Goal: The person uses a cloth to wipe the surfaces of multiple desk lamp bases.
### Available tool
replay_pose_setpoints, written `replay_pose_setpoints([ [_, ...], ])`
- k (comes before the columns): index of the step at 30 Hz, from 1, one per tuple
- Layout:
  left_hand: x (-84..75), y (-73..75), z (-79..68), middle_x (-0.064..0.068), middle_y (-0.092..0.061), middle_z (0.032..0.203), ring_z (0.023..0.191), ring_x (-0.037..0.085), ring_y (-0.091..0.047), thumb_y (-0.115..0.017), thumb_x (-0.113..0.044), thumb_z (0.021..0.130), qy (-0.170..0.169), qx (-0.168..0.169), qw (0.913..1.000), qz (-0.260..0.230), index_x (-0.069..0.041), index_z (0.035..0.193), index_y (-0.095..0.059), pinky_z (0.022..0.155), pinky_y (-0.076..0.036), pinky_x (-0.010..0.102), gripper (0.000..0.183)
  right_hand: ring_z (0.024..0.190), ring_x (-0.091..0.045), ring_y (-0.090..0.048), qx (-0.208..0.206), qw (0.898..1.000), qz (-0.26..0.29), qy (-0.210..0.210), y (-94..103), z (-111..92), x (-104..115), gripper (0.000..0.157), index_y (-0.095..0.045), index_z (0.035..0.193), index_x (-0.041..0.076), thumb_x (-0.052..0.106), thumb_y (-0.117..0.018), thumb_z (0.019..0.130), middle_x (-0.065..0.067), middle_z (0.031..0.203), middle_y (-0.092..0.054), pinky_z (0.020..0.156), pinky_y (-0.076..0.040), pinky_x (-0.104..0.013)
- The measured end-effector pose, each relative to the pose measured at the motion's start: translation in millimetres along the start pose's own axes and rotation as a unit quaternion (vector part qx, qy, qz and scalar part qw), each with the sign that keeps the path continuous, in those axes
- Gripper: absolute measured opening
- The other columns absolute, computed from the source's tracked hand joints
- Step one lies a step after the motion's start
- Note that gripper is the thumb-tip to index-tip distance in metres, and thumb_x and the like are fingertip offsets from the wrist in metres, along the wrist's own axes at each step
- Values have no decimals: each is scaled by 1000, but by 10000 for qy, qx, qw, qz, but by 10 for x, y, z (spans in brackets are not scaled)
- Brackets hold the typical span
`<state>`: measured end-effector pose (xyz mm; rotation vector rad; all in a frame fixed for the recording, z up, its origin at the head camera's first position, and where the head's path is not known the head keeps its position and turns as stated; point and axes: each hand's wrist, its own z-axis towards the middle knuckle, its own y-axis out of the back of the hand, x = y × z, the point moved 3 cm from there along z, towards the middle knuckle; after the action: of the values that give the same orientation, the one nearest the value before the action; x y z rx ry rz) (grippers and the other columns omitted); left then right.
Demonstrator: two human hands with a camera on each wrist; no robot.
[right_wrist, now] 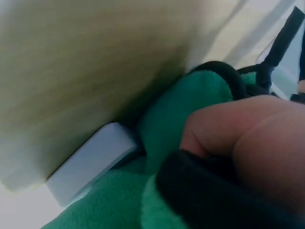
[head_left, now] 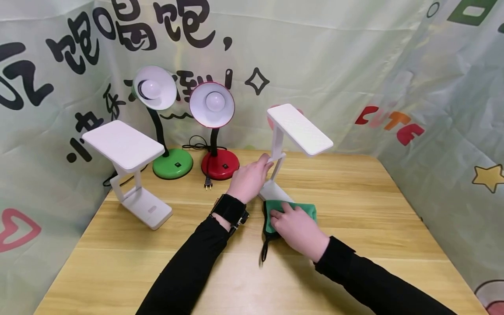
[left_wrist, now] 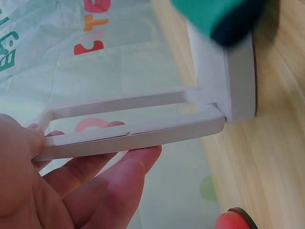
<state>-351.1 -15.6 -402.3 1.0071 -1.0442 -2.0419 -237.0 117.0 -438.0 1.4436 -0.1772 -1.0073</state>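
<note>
In the head view my left hand [head_left: 249, 178] grips the folding arm of a white desk lamp [head_left: 300, 129]. The left wrist view has the thumb and fingers around the lamp's slotted arm [left_wrist: 143, 138], close to its upper joint. My right hand [head_left: 301, 232] holds a green cloth [head_left: 309, 211] with black edging and a black loop, bunched over the near end of the lamp's base [head_left: 271, 190]. Seen from the right wrist, the fingers sink into the cloth [right_wrist: 186, 109] and a corner of the white base [right_wrist: 95, 157] sticks out beside it.
A second white desk lamp [head_left: 146, 209] stands at the left. Behind are a green lamp [head_left: 173, 164] and a red lamp [head_left: 220, 165], with a black cord and plug [head_left: 208, 183] in front of the red one. Printed fabric [head_left: 315, 57] walls the wooden table [head_left: 354, 197].
</note>
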Motion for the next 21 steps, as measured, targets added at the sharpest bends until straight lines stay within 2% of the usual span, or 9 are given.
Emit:
replay_pose_setpoints([
  [5,15,1,6,0,-53,66,49,21,-50,-33,-42,107,32,49,10000,25,-21,119,-46,39,-37,31,28,88,-25,-60,151,9997,179,96,105,-185,-11,13,-74,85,19,9,-78,78,6,101,-73,61,-54,-35],
  [9,14,0,-3,0,-54,66,49,21,-51,-33,-42,107,48,67,10000,30,-21,119,-46,39,-37,31,28,85,-24,-58,176,9996,191,127,109,-192,-21,13,-74,84,19,8,-78,78,6,98,-72,63,-53,-34],
  [14,2,15,-26,0,-53,65,48,21,-49,-33,-42,107,27,50,10000,5,-21,119,-46,38,-36,30,28,81,-24,-58,-75,9997,100,202,31,-16,-40,10,-73,82,19,10,-75,81,6,96,-73,64,-52,-34],
  [21,-26,42,-46,1,-51,63,45,20,-46,-35,-41,107,-37,-22,10000,-22,-20,119,-47,38,-32,29,27,90,-23,-63,-182,9995,82,230,-199,364,-129,8,-75,89,19,12,-71,87,6,99,-74,67,-56,-34],
])
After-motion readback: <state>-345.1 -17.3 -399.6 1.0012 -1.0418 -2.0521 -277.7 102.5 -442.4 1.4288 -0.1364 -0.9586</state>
